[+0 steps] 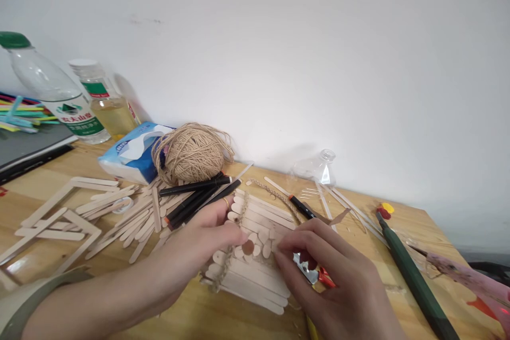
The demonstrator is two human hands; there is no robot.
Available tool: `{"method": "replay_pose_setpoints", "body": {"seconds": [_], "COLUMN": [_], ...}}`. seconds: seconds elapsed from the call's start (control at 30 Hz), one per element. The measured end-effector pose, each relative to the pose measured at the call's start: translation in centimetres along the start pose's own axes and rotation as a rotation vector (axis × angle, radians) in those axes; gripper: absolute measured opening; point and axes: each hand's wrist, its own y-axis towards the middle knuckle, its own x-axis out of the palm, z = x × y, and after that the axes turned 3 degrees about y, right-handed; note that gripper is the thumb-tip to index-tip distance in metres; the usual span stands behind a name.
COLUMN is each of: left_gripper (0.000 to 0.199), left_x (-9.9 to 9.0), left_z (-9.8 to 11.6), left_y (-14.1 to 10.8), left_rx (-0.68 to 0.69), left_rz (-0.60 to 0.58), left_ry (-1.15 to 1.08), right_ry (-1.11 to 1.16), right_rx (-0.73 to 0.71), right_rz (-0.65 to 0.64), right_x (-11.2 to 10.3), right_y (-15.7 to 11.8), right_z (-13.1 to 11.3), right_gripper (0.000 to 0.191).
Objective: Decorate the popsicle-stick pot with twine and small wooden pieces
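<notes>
A panel of craft sticks (257,282) laid side by side, with braided twine (223,271) along its left end, is in front of me. My left hand (195,247) grips its left side, thumb on top and fingers underneath. Short rounded stick pieces (263,241) and a small brown disc (247,247) lie on the panel's middle, the disc just beside my left thumb. At the right part of the panel, my right hand (334,271) pinches thumb and forefinger together by these pieces. Whatever is between those fingertips is too small or hidden to name.
Loose craft sticks (135,223), black markers (195,199) and a twine ball (195,154) lie to the left, near a tissue pack (139,149) and bottles (71,101). On the right are a green-handled tool (414,276), a pink glue gun (458,281) and a clear bottle (324,170).
</notes>
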Motion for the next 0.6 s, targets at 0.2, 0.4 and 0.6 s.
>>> {"method": "replay_pose_setpoints", "body": {"seconds": [0.2,0.4,0.6], "left_gripper": [0.033,0.032,0.033], "left_x": [-0.06,-0.16,-0.18], "left_z": [-0.09,-0.26,-0.23], "left_y": [0.14,0.05,0.12], "left_rx": [-0.006,-0.002,0.003], "left_rz": [0.013,0.023,0.004], "left_ry": [0.007,0.013,-0.014], "right_ry": [-0.012,-0.009,-0.158], "right_rx": [-0.016,-0.043,-0.228], "right_rz": [0.007,0.026,0.067], "right_x": [0.03,0.09,0.11], "right_y": [0.01,-0.09,-0.19], "right_z": [-0.11,0.39,0.80], "right_gripper": [0.014,0.012,0.014]}}
